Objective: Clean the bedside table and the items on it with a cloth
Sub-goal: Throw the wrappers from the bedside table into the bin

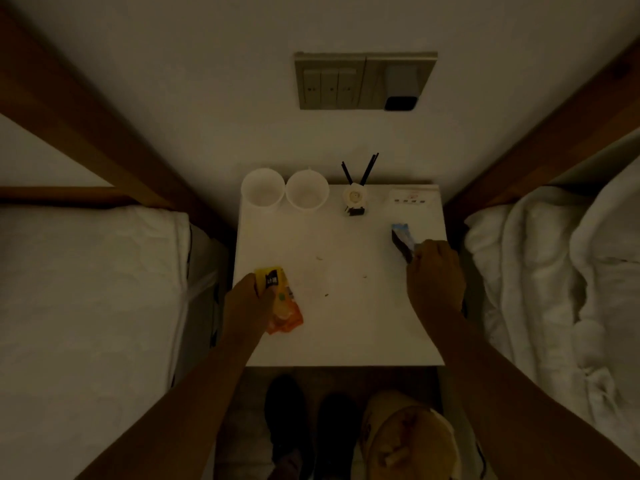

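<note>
Bedside table [346, 323] smooth matt white; orange packet [285, 311] glossy plastic; bedding [554, 271] soft cloth.

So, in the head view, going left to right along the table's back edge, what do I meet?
First white cup, second white cup, small holder with black sticks, flat printed card.

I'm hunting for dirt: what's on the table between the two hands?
Just a few crumbs on bare table, between the left hand and the right hand, in the head view.
</note>
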`<control>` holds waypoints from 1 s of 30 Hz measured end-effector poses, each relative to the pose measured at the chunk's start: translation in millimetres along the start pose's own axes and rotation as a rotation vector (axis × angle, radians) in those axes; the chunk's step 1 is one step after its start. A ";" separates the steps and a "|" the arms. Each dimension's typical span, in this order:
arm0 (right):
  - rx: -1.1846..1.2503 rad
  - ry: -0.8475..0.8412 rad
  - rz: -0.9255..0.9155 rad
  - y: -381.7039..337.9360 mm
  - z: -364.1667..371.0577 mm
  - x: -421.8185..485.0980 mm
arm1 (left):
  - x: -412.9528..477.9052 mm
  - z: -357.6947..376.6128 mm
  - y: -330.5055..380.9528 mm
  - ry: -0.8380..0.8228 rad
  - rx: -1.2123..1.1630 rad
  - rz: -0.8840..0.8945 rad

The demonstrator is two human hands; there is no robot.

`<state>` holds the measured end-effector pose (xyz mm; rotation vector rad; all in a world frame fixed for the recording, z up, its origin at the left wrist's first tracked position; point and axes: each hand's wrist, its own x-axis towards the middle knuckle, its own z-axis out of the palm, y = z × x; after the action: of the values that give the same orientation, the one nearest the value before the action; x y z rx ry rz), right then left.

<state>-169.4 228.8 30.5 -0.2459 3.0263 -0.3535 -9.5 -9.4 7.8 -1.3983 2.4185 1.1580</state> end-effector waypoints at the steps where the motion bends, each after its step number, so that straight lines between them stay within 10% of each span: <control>1: 0.026 0.030 -0.001 -1.0 -9.9 -7.3 | -4.3 -5.7 5.8 -0.010 -0.006 0.010; 17: 0.409 0.041 0.161 -42.3 -198.1 -164.5 | -186.7 -96.5 129.0 -0.149 0.035 0.385; 30: 0.520 -0.079 0.521 122.9 -163.0 -303.8 | -313.3 11.0 91.2 -0.372 0.207 0.421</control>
<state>94.3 434.3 179.4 0.5333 2.6519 -1.0040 93.9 240.5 190.7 -0.5661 2.5197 1.0811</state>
